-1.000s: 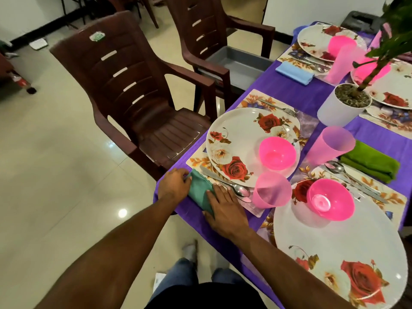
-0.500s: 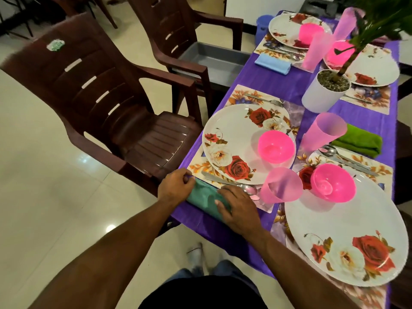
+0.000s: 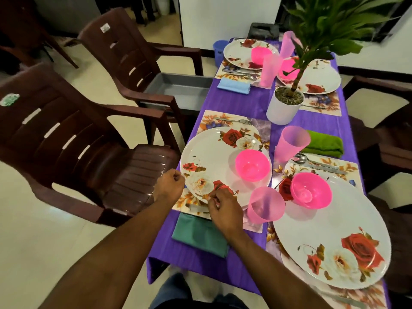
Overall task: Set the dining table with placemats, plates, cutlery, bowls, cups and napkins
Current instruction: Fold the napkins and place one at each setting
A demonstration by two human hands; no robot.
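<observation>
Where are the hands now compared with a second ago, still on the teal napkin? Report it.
No. Both hands, left and right, have left the teal napkin and moved away from the person to the floral plate's near rim.

Glossy floral plate, translucent plastic cup, matt cloth napkin, shiny metal spoon.

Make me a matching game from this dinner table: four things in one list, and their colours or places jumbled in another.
Things:
1. nearest napkin
2. napkin by the far plate
3. plant pot
4. tray

Colours or places:
A. light blue
B. on a chair seat
C. teal
D. white, mid-table

Pairs: 1-C, 2-A, 3-D, 4-B
</observation>
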